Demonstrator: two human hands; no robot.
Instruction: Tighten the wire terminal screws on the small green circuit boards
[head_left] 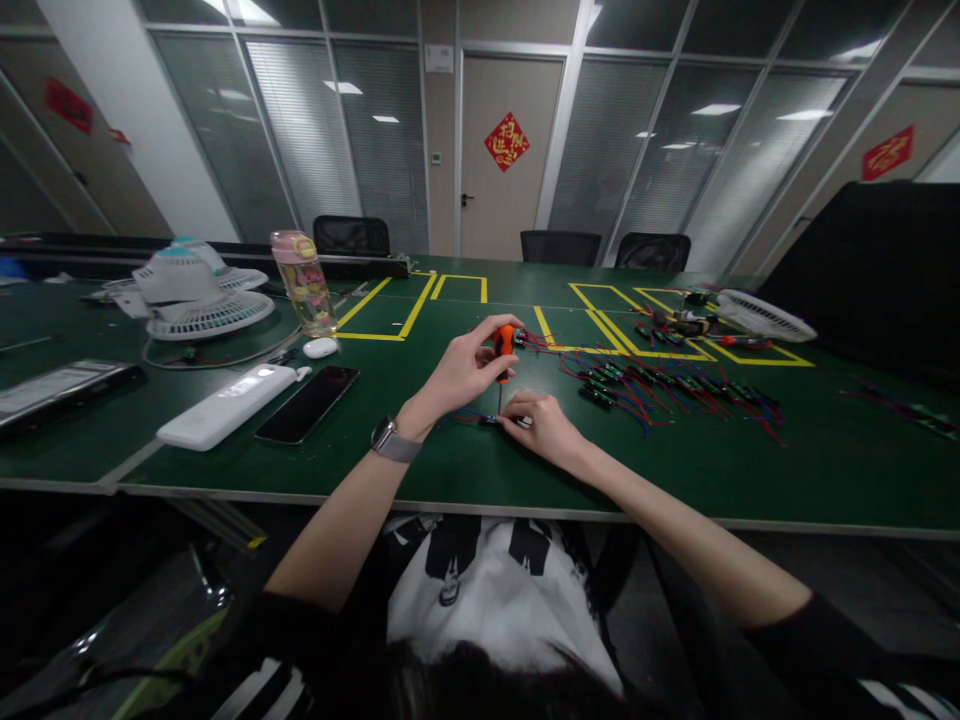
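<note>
My left hand (466,368), with a watch on its wrist, grips the orange-and-black handle of a screwdriver (505,345). The screwdriver stands upright, its thin shaft pointing down at a small circuit board (489,419) with red and blue wires on the green table. Low on the table, my right hand (541,425) has its fingers closed at the right end of that board, pinching it beside the screwdriver's tip. My right fingers partly cover the board, so the exact point of contact is hard to see. To the right lies a pile of wired circuit boards (622,382).
A black phone (307,404), a white power bank (229,405) and a white earbud case (320,347) lie left. Behind them stand a pink-lidded bottle (304,285) and a white fan (199,290). More wired boards (930,418) and a dark monitor (870,270) are right.
</note>
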